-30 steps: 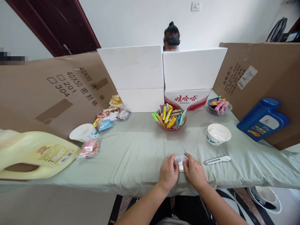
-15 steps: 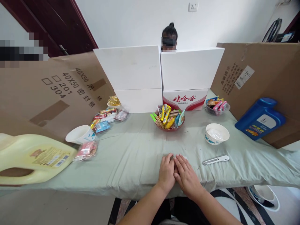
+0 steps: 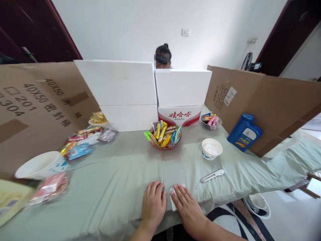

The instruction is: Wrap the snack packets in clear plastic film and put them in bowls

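My right hand (image 3: 187, 204) lies flat near the table's front edge, fingers stretched out, covering most of a small white sheet or wrapper (image 3: 173, 201). To its left my left hand (image 3: 153, 202) rests on the cloth with its fingers curled together. A small dark spot shows by its thumb and forefinger; what it is I cannot make out. Beyond both hands stands a red-brown bowl (image 3: 164, 148) full of wrapped snacks (image 3: 163, 132). A white utility knife (image 3: 213, 175) lies to the right of my right hand.
A paper bowl (image 3: 211, 157) and blue bottle (image 3: 244, 134) stand right, with a clear snack bowl (image 3: 211, 125) behind. Left are another paper bowl (image 3: 43, 167), a pink packet (image 3: 50, 189) and several snack packs (image 3: 79, 150). White boxes (image 3: 125, 90) and cardboard (image 3: 273, 100) enclose the table. A person (image 3: 163, 55) is behind.
My hands, which were together with the right overlapping the left, are now apart. The white sheet shows under my right hand. The view has turned right.
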`<state>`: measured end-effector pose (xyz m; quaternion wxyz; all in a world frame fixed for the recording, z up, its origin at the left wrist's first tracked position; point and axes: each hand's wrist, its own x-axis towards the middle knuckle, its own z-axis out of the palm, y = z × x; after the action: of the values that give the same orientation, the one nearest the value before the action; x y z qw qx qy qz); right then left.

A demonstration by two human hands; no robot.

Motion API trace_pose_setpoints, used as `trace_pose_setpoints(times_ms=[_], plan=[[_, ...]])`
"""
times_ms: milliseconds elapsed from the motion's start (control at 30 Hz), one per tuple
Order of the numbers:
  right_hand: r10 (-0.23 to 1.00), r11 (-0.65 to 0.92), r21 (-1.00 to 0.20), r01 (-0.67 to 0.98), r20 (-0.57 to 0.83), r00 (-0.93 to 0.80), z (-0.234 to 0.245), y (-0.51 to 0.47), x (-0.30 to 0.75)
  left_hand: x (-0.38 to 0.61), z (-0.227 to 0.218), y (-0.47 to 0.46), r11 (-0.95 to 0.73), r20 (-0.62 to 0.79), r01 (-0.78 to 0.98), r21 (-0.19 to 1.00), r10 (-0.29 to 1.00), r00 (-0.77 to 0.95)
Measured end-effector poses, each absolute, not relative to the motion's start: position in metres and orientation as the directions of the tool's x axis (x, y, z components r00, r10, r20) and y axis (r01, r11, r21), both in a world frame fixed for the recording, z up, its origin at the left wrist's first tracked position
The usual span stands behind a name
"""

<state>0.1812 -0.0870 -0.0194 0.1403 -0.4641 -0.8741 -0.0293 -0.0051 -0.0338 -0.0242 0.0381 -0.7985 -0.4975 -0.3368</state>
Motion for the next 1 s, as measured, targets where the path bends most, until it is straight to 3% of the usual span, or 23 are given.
trace_pose_setpoints(times_ms=[100, 167, 233, 300, 433, 633, 767, 1000], plan=[[0.725, 0.644, -0.143, 0.751, 0.426, -0.541, 0.013, -0.074, 0.223, -0.003, -0.029, -0.032, -0.504, 0.589, 0.832, 0.231, 0.754, 0.292], [0.731, 0.508, -0.14, 0.85, 0.593, -0.338, 0.045, -0.051, 0.263, -0.003, -0.03, -0.031, -0.508, 0.591, 0.832, 0.222, 0.749, 0.3], [0.725, 0.259, -0.101, 0.961, 0.677, -0.124, 0.073, -0.022, 0.302, -0.003, -0.03, -0.031, -0.51, 0.589, 0.832, 0.217, 0.748, 0.305], [0.794, 0.023, -0.047, 0.999, 0.608, 0.01, 0.088, 0.004, 0.332, -0.003, -0.029, -0.031, -0.51, 0.587, 0.833, 0.215, 0.749, 0.307], [0.924, 0.025, 0.048, 0.999, 0.38, -0.042, 0.079, 0.028, 0.353, -0.002, -0.029, -0.031, -0.507, 0.593, 0.833, 0.222, 0.748, 0.297], [0.912, -0.022, 0.108, 0.994, 0.409, -0.024, 0.06, 0.01, 0.34, 0.0, -0.025, -0.035, -0.498, 0.584, 0.835, 0.235, 0.759, 0.288], [0.955, -0.063, 0.152, 0.986, 0.295, 0.016, 0.058, 0.012, 0.34, 0.002, -0.023, -0.037, -0.485, 0.552, 0.837, 0.252, 0.783, 0.287], [0.947, -0.158, 0.066, 0.985, 0.294, 0.132, 0.065, 0.075, 0.391, 0.006, -0.02, -0.043, -0.445, 0.505, 0.842, 0.306, 0.825, 0.252]])
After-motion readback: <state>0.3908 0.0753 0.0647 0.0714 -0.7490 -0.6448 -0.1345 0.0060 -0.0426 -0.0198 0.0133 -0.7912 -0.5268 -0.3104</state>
